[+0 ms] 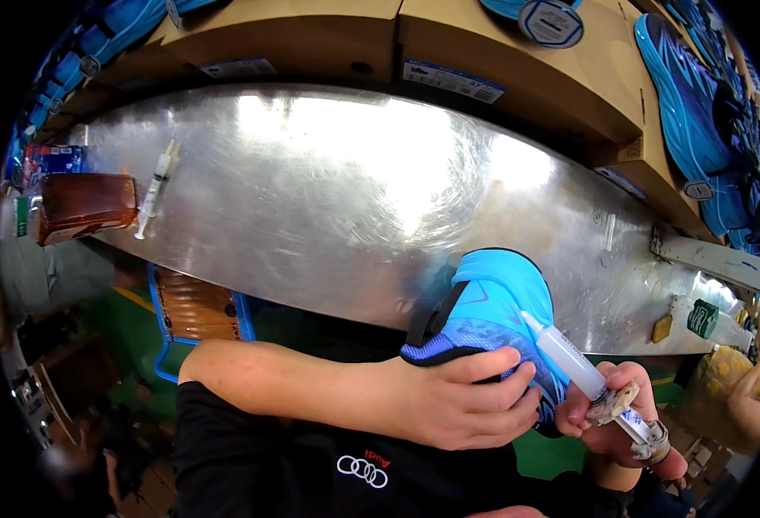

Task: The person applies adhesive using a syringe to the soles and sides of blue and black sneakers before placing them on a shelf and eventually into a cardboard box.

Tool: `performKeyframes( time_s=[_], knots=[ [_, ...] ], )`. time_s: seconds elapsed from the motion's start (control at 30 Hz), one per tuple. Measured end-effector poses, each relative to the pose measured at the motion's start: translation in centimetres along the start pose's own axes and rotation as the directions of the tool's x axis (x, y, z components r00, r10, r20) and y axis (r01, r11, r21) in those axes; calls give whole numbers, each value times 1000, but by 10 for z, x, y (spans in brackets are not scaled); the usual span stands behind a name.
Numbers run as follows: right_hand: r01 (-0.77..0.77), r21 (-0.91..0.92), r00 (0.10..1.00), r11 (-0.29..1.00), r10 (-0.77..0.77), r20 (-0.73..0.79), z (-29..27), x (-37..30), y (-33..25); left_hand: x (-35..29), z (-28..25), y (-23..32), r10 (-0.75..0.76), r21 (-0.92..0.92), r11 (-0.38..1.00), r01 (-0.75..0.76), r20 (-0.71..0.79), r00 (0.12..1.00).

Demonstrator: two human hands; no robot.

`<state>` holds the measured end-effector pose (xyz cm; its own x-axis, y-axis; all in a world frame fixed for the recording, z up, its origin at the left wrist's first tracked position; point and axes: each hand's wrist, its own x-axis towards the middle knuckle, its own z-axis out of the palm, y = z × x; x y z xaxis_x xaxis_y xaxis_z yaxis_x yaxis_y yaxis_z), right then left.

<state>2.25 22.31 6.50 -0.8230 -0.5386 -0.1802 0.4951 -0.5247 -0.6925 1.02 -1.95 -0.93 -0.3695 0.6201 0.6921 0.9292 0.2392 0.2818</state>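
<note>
Holding a bright blue shoe [505, 289] at the worktop's [311, 250] near edge, R of its middle: the person's L hand [470, 401], fingers curled round the shoe's side; R hand [602, 432] is closed round a fat translucent syringe [570, 358] w/ ragged wrapping on its lower part; syringe slants up & L, tip at the shoe's side; can't tell if tip touches or just hovers; shoe partly overhangs the near edge, so the L hand prob bears some of its weight

For good handling, I'd judge: keep the L grip firm w/o squashing the upper, fingers away from the tip; hold the syringe at a shallow slant, press light & even, move tip slowly along the surface; a nozzle this narrow could skid or blot if pushed hard

Edges & room: far edge is lined w/ brown shoeboxes [518, 73], well apart from the shoe; nr the L end lie a 2nd, thinner syringe [157, 186] & a reddish-brown container [88, 207]; toward the R end, a clear bottle w/ green label [705, 319] & a small yellowish block [662, 328], nearer the R hand, so sideways swings that way need most care
</note>
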Motion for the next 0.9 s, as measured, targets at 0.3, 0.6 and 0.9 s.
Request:
performKeyframes(
  time_s=[0.3, 0.6, 0.9],
  knots=[
    [-97, 6, 991, 995, 98, -94, 0, 8, -1, -1, 4, -3, 3, -33, 999, -5, -77, 997],
    [-149, -27, 975, 988, 142, -172, 12, 7, -9, -3, 7, 1, -30, -22, 999, 28, -90, 995],
    [-101, -49, 978, 994, 90, -186, 17, -15, -13, 0, 3, -4, -2, -29, 1000, 1, -48, 999]
  ],
)
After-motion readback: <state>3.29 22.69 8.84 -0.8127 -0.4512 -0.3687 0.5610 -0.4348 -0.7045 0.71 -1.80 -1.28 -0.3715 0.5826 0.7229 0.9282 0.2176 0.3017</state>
